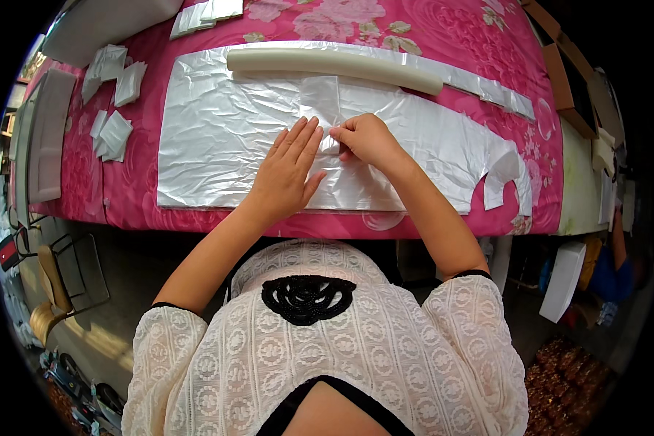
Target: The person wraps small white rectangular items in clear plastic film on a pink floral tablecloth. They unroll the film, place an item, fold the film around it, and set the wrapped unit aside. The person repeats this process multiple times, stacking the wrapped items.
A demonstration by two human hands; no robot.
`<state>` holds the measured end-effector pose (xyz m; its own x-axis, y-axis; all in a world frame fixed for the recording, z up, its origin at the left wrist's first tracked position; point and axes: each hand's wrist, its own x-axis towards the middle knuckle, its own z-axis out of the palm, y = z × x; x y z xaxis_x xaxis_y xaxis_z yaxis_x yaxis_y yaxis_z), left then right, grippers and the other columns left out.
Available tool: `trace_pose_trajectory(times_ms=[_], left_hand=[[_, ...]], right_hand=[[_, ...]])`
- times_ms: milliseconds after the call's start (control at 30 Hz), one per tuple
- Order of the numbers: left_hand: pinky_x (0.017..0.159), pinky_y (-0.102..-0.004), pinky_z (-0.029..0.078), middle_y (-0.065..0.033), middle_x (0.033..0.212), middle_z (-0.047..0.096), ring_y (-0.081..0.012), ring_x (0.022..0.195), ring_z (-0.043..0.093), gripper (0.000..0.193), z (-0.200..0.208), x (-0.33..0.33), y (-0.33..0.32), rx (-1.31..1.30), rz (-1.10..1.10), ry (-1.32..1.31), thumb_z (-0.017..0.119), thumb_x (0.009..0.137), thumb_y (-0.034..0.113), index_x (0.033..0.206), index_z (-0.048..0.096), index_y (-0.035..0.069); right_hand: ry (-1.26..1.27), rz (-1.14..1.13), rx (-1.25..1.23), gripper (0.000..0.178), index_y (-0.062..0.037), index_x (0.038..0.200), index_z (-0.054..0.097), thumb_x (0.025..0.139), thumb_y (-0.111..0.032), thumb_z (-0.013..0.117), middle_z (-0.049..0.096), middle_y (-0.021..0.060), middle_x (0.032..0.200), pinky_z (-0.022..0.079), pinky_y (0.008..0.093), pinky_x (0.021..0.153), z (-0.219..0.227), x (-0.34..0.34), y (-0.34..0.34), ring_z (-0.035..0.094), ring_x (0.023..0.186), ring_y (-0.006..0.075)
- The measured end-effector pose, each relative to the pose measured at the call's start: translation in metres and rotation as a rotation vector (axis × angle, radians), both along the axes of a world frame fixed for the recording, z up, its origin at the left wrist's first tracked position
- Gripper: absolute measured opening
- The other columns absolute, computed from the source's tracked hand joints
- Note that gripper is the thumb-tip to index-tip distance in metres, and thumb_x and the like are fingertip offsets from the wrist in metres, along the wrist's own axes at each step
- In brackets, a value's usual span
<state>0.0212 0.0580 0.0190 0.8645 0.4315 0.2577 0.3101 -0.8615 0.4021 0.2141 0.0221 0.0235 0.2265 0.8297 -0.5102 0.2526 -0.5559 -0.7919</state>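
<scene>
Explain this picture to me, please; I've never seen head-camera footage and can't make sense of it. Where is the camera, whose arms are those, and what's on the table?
There is no machine here: you see a person's own two bare hands. The one picture comes from a wide fisheye camera worn on the head, looking down, so straight edges bend toward the rim.

On the table, a pink flowered cloth lies under a large silvery plastic sheet. A pale tube rests across its far part, and folded white pieces lie to the left.

The left hand lies flat on the sheet. The right hand seems to pinch a narrow folded strip, though the contact is hard to make out.
</scene>
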Motion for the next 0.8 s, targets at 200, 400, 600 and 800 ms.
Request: trace_pose_trajectory(times_ms=[200,400,600,800], left_hand=[[0.112,-0.0435,0.013,-0.0193,0.148,0.018,-0.0293,0.139,0.015,0.077,-0.021,0.003,-0.014,0.026,0.069,0.233,0.051,0.086,0.043,0.140,0.022,-0.004],[0.110,-0.0438,0.019,-0.0175,0.145,0.027,-0.0293,0.136,0.024,0.071,-0.020,0.002,-0.008,0.044,0.058,0.187,0.056,0.084,0.036,0.137,0.030,-0.002],[0.099,-0.0403,0.035,-0.0149,0.134,0.044,-0.0305,0.119,0.045,0.060,-0.020,0.006,0.012,-0.021,0.067,-0.012,0.065,0.075,0.016,0.128,0.042,-0.001],[0.090,-0.0370,0.043,-0.0141,0.123,0.052,-0.0287,0.104,0.053,0.050,-0.018,0.017,0.021,0.086,0.078,-0.024,0.065,0.069,0.008,0.116,0.051,-0.001]], right_hand=[[0.008,-0.037,-0.009,0.024,0.0025,0.076,0.064,0.082,-0.020,0.062,0.062,0.0073,0.059,0.048,0.0256,0.051,0.001,-0.003,-0.001,0.062,0.051,0.0139],[-0.704,-0.030,0.417,0.034,-0.0001,0.100,0.060,0.075,-0.021,0.069,0.062,0.0156,0.098,0.048,0.0329,0.077,-0.007,-0.026,-0.034,0.060,0.093,0.0255],[-0.829,0.428,0.877,0.043,-0.0013,0.117,0.054,0.077,-0.011,0.065,0.054,0.0139,0.123,0.038,0.0377,0.099,-0.016,-0.003,-0.024,0.048,0.116,0.0293],[-0.704,0.509,0.789,0.046,-0.0021,0.121,0.053,0.076,-0.003,0.058,0.050,0.0130,0.129,0.035,0.0371,0.104,-0.019,0.015,-0.009,0.044,0.122,0.0286]])
